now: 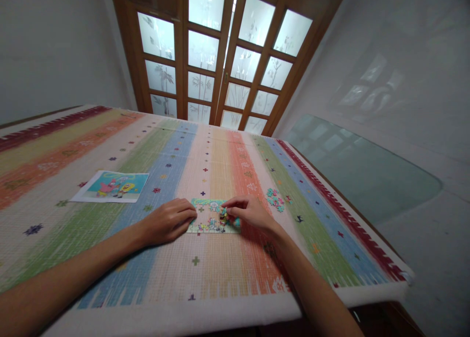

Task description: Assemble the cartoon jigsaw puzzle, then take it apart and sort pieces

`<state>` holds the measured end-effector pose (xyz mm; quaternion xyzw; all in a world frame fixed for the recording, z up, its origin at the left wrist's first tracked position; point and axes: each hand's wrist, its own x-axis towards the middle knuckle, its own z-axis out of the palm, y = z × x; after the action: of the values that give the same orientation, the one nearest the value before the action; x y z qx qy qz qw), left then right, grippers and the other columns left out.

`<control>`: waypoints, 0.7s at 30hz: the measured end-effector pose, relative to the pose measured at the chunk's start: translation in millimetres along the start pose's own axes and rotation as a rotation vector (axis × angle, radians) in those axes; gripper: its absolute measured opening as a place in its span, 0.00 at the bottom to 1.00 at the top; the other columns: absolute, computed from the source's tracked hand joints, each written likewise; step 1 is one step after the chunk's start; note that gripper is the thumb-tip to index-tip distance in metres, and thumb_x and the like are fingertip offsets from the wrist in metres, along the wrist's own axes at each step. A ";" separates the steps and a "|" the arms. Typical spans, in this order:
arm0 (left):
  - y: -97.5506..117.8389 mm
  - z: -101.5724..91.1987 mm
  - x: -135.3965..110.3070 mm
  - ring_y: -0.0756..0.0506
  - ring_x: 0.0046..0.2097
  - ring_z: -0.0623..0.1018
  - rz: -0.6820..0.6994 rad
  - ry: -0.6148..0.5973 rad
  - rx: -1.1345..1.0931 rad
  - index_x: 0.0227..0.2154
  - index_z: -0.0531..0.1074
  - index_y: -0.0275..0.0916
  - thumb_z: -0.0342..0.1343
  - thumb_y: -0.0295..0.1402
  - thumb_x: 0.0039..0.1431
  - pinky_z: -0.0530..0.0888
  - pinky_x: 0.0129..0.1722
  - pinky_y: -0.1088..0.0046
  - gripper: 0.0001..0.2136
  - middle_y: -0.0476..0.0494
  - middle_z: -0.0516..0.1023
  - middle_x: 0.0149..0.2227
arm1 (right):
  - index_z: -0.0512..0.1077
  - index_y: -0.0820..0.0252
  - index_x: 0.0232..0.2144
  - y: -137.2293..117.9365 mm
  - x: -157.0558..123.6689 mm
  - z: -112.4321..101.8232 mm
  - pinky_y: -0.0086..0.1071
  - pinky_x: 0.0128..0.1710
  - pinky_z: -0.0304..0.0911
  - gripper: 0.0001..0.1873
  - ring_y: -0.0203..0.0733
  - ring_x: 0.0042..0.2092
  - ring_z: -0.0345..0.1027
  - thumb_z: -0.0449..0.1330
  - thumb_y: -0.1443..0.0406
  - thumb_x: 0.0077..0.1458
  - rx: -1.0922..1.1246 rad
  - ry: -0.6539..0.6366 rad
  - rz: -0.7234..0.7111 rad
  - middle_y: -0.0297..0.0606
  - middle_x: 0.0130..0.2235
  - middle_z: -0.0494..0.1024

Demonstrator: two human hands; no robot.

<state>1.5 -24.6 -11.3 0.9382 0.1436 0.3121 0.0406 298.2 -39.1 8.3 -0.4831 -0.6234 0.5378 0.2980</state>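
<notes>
Filling in the partly assembled, multicoloured rectangular jigsaw puzzle (200,227) seems the step in hand; it lies on the striped-cloth-covered table (176,278), middle open. Left hand (171,222): curled at its left edge; cannot tell whether it holds anything. Right hand (251,213): narrow grip, fingertips over the right part; contents obscured, cannot tell. Next move likely calls for steady bracing and careful edge alignment.
</notes>
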 end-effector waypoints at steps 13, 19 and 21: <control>0.6 -1.0 0.2 0.43 0.42 0.78 -0.004 -0.012 -0.003 0.44 0.74 0.36 0.48 0.25 0.70 0.77 0.44 0.64 0.10 0.38 0.80 0.40 | 0.82 0.59 0.40 1.0 0.1 2.2 0.34 0.35 0.67 0.09 0.39 0.34 0.72 0.66 0.66 0.57 -0.154 -0.006 -0.080 0.41 0.36 0.82; 0.0 -0.1 -0.4 0.43 0.41 0.78 -0.017 -0.010 -0.016 0.44 0.75 0.36 0.49 0.25 0.69 0.77 0.45 0.64 0.10 0.38 0.80 0.40 | 0.81 0.58 0.39 1.0 0.3 4.3 0.35 0.40 0.68 0.06 0.40 0.37 0.73 0.66 0.65 0.59 -0.244 0.021 -0.122 0.40 0.36 0.83; 0.2 0.1 -0.4 0.43 0.42 0.78 -0.016 -0.010 -0.011 0.44 0.75 0.36 0.49 0.25 0.70 0.77 0.45 0.64 0.10 0.38 0.80 0.40 | 0.81 0.58 0.37 0.6 -0.1 4.8 0.36 0.42 0.68 0.04 0.41 0.38 0.74 0.65 0.66 0.60 -0.289 0.027 -0.129 0.40 0.37 0.83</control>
<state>1.4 -24.9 -11.6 0.9384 0.1493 0.3076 0.0490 294.1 -41.0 6.5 -0.4868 -0.7201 0.4158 0.2676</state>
